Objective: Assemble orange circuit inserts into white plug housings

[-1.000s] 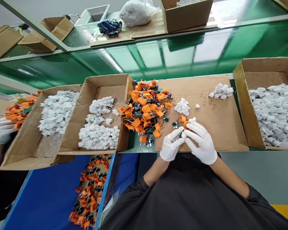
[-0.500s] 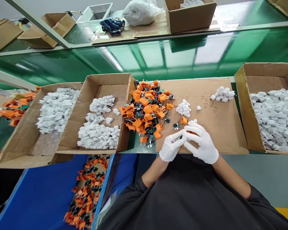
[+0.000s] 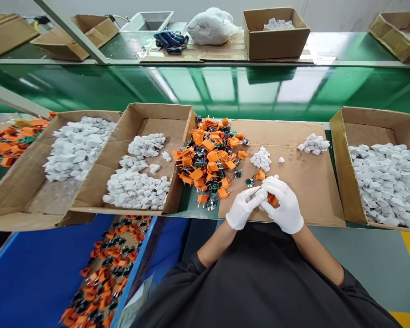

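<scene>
One orange piece (image 3: pixel 272 199): it sits between the thumb and fingers of your right hand (image 3: pixel 283 207), at about 10 o'clock from the back of that hand.
Nearer hand: your right, which encloses it; your left hand (image 3: pixel 242 207) has it at about 2 o'clock. That offset looks like the relation that matters most.
Long axis: you can't read it, as glove and fingers cover too much.
Right grip: curled in around the orange piece, thumb opposite the fingers.
Left grip: fingers bent toward the thumb, tips meeting your right fingertips; whether they pinch anything is hidden, so you cannot tell.
Loose orange plug (image 3: pixel 260 175): at 11 o'clock from the orange piece, just beyond your fingertips, with a small circuit board (image 3: pixel 249 182) at its 8 o'clock.
White pile (image 3: pixel 260 159): past that plug, at 12 o'clock from it, on the cardboard sheet (image 3: pixel 314 182).
Plug heap (image 3: pixel 208 164): farther out, toward your 10 o'clock.
Changed since the earlier frame: the orange piece shows lower, in the opening of your right hand, where your fingers mostly covered it; your view takes in more of the upper shelf (image 3: pixel 341 45).
</scene>
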Motion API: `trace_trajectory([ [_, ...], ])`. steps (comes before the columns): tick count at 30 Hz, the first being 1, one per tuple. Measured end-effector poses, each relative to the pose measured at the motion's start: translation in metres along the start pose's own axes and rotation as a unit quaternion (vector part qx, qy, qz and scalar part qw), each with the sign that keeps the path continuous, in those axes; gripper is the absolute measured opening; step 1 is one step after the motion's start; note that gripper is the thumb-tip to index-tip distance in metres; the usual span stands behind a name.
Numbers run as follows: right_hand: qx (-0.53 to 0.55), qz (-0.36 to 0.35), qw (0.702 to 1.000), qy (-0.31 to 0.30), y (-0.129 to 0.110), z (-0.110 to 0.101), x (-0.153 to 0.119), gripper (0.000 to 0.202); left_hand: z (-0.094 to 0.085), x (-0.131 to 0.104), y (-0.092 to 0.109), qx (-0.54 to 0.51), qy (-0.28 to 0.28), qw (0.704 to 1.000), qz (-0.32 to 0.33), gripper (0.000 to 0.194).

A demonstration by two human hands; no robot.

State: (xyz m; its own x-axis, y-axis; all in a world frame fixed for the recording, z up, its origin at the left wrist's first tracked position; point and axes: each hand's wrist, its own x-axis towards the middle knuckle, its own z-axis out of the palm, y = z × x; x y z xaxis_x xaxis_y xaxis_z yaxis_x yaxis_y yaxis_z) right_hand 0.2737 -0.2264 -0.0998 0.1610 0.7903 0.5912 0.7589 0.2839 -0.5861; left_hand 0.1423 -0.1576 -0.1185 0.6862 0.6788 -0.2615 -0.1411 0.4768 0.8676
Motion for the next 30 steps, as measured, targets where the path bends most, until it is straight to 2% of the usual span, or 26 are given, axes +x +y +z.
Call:
trace_trajectory([
  [5, 0.023, -0.011, 0.999, -0.047, 0.006, -0.004, -0.002, 0.047, 0.002, -0.001, 0.018, 0.052, -0.033, 0.998, -0.027, 0.047],
  [10, 0.036, -0.032, 0.995, -0.085, 0.012, -0.008, -0.002, 0.041, -0.002, 0.0, 0.02, 0.09, -0.066, 0.993, -0.03, 0.05],
  [15, 0.133, 0.032, 0.978, -0.158, 0.01, -0.016, -0.001, 0.05, -0.004, 0.001, 0.018, 0.088, -0.078, 0.992, -0.044, 0.054],
  [19, 0.152, 0.054, 0.981, -0.112, 0.008, -0.014, -0.002, 0.029, -0.01, 0.006, 0.01, 0.086, -0.109, 0.99, -0.012, 0.066],
  [21, 0.159, 0.071, 0.981, -0.092, 0.007, -0.01, -0.004, 0.025, -0.014, 0.008, 0.005, 0.085, -0.119, 0.989, 0.008, 0.073],
  [24, 0.167, 0.082, 0.979, -0.082, 0.005, -0.007, -0.006, 0.025, -0.016, 0.007, 0.003, 0.087, -0.118, 0.989, 0.0, 0.07],
  [28, 0.197, 0.1, 0.965, -0.141, 0.003, -0.015, -0.004, 0.048, -0.012, 0.003, 0.01, 0.065, -0.108, 0.992, -0.023, 0.067],
  [30, 0.216, 0.105, 0.957, -0.164, 0.002, -0.019, 0.0, 0.047, -0.009, 0.001, 0.013, 0.057, -0.1, 0.993, -0.027, 0.067],
])
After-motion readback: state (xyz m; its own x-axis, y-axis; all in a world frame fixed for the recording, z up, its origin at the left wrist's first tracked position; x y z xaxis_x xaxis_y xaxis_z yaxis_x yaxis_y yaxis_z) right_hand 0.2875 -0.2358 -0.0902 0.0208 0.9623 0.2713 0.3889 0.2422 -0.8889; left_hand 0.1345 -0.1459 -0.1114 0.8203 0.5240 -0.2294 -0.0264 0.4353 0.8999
